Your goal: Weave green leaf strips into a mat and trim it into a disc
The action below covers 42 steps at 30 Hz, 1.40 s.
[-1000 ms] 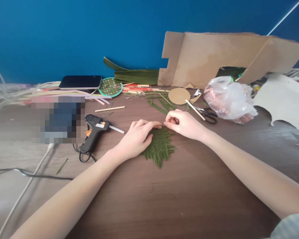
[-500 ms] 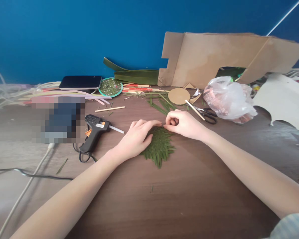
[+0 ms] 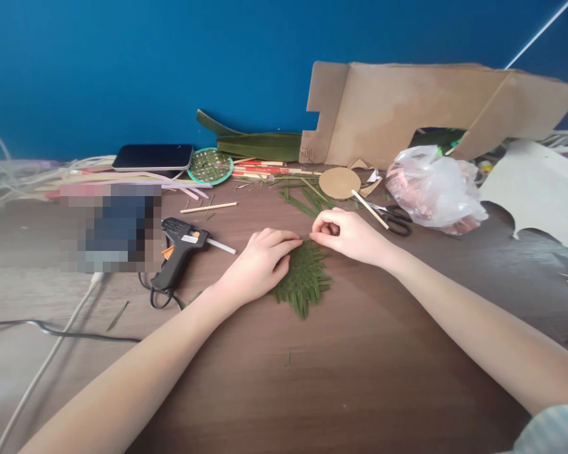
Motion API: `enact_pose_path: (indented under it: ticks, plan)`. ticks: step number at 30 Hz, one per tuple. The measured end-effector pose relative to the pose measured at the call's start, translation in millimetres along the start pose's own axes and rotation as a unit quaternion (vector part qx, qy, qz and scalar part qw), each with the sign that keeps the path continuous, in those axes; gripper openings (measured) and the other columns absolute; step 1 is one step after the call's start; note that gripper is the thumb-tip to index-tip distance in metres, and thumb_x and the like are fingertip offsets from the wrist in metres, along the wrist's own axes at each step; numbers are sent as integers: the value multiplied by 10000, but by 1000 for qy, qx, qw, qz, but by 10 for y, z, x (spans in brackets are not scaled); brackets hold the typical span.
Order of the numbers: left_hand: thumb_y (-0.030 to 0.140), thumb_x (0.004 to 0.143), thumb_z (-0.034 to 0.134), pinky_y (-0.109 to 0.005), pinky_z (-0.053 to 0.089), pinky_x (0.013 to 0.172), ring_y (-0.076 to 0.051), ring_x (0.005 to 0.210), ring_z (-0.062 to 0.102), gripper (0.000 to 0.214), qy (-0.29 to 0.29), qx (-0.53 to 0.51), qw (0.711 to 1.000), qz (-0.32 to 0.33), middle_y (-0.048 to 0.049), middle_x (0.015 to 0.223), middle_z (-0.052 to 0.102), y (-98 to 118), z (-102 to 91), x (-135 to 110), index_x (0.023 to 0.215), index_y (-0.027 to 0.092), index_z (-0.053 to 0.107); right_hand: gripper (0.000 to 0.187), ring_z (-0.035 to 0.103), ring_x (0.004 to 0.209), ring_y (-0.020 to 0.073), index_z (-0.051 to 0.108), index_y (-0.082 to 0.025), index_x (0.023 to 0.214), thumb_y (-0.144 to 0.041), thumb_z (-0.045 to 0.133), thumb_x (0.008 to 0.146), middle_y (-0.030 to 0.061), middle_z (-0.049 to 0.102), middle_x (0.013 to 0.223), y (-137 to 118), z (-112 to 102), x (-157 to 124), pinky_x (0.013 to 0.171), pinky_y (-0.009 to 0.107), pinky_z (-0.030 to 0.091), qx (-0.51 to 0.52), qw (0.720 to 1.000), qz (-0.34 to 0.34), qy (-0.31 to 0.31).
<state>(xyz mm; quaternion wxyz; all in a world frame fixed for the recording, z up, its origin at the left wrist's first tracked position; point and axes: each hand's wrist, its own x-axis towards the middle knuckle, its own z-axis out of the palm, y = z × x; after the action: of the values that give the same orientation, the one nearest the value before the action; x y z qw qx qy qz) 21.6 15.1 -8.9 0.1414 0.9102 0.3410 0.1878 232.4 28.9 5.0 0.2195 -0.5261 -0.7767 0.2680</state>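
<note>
A small mat woven from green leaf strips (image 3: 305, 277) lies on the brown table, its loose ends fringed along the lower and right sides. My left hand (image 3: 267, 258) rests over its left and upper part, fingers stretched out and pressing on it. At the top edge of the mat, thumb and forefinger of my right hand (image 3: 341, 233) are pinched together. Whatever is between those fingertips is too small to make out. Both hands nearly meet there, and the mat's upper left corner is hidden under my left fingers.
Left of my hands lies a black glue gun (image 3: 182, 252). Behind are a cardboard disc (image 3: 339, 183), scissors (image 3: 397, 221), a stick (image 3: 370, 209), a plastic bag (image 3: 435, 189), a green-rimmed woven disc (image 3: 211, 166) and a phone (image 3: 153, 157). Folded cardboard (image 3: 383, 107) stands against the blue wall.
My left fingertips have drawn back slightly to the left, opening a small gap to my right hand. My right hand has shifted a touch left, still pinched. The mat stays in place.
</note>
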Motion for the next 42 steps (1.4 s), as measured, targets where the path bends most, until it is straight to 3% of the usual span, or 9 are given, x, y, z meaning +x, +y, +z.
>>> enact_pose_path:
  ticks: [9,16,29,36,42]
  plan:
    - [132,865,417,-371,406,914,-204,1054,514,320,-4,-4,1000,-4,-69,1164,613,5,-13,6,1144,161,571,107,434,680,143,532,-187,648,-210,597,729,-15,485,640,2,-8,4,633,263,328,3,1000,-6,-18]
    - [185,874,451,-391,408,913,-218,1057,510,289,-11,-7,1000,6,-69,1168,611,-12,-13,8,1128,165,588,115,429,725,155,535,-192,762,-253,627,730,-6,496,724,31,-2,11,672,281,342,10,1000,0,-25]
    - [190,869,444,-396,419,909,-219,1047,519,296,0,4,1000,11,-69,1161,619,-11,9,5,1112,165,611,157,443,735,162,524,-196,745,-277,656,718,-6,489,725,50,44,16,677,295,357,17,1000,2,-7]
    - [179,810,408,-436,432,881,-260,1005,515,368,16,18,998,-54,-106,1128,617,114,-38,-13,1094,103,629,82,492,744,164,529,-188,712,-206,541,791,11,564,728,-121,-22,-44,693,300,364,-27,996,-11,82]
    - [64,781,388,-377,434,938,-232,1032,540,358,11,-2,991,-136,-112,1087,619,235,-152,0,1035,86,639,276,485,771,204,508,-199,702,-422,668,728,27,585,754,-386,25,-190,672,323,320,-180,983,-30,-28]
